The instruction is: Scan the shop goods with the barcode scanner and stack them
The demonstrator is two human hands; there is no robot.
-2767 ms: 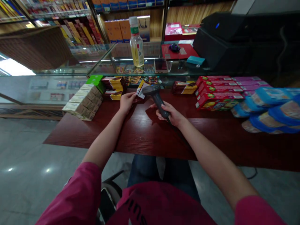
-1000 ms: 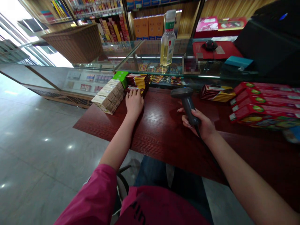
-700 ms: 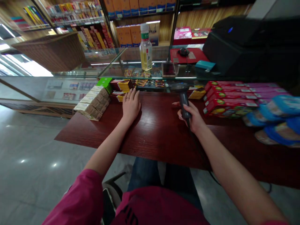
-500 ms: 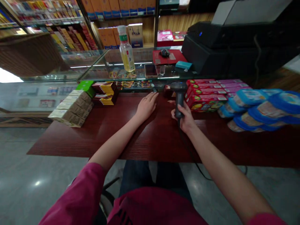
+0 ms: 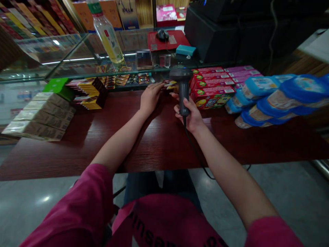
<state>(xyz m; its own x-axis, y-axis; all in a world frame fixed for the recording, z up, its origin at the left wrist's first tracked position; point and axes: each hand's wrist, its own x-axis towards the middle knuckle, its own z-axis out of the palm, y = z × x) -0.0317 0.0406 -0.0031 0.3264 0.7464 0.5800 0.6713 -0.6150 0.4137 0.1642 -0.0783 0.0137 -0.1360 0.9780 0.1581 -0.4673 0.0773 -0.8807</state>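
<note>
My right hand (image 5: 190, 115) is wrapped round the upright handle of a black barcode scanner (image 5: 183, 90), its cord hanging down over the counter's front edge. My left hand (image 5: 151, 97) lies on the wooden counter with its fingers stretched forward and holds nothing. Just beyond its fingertips is a small yellow and red packet (image 5: 170, 84), partly hidden by the scanner; I cannot tell whether they touch. Red boxes (image 5: 212, 87) are stacked right of the scanner.
Blue-lidded tubs (image 5: 272, 99) stand in stacks at the right. On the left are beige packs (image 5: 43, 116), a green box (image 5: 58, 87) and dark brown and yellow boxes (image 5: 87, 92). A bottle (image 5: 108, 37) stands on the glass case behind, near a computer mouse (image 5: 162, 35) on a red mat.
The view has shifted, bringing the counter closer. My left hand has reached forward to the small packet at the counter's back. My right hand still grips the scanner.
</note>
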